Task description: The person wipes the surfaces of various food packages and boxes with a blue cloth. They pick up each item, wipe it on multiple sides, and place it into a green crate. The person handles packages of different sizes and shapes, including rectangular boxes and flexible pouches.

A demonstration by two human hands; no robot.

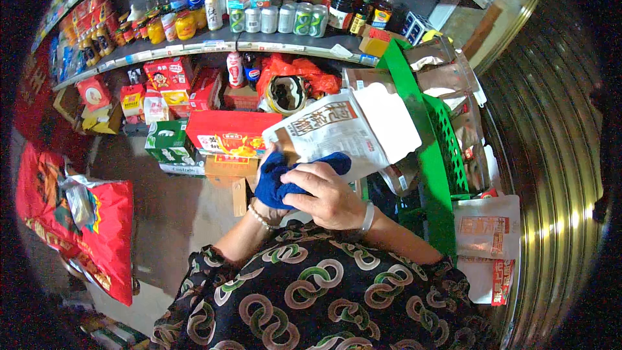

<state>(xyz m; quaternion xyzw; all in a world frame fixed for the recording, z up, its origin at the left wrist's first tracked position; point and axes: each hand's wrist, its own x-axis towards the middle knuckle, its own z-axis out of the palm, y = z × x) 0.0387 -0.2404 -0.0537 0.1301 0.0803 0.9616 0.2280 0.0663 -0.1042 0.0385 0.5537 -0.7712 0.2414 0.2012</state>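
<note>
A dark blue cloth is bunched between my two hands in front of my chest. My left hand, with a beaded bracelet at its wrist, lies under and beside the cloth, partly covered by it. On the cloth's right side rest the bent fingers of my right hand, which has a pale bangle at the wrist. Just beyond my hands lies a printed white and clear food pouch; a loose end of the cloth overlaps its lower edge. Whether my left hand also touches the pouch's corner cannot be told.
Red carton, green box and brown carton stand at the left of the pouch. Behind are a tape roll and a shelf of cans and bottles. A green crate stands right; a red bag is far left.
</note>
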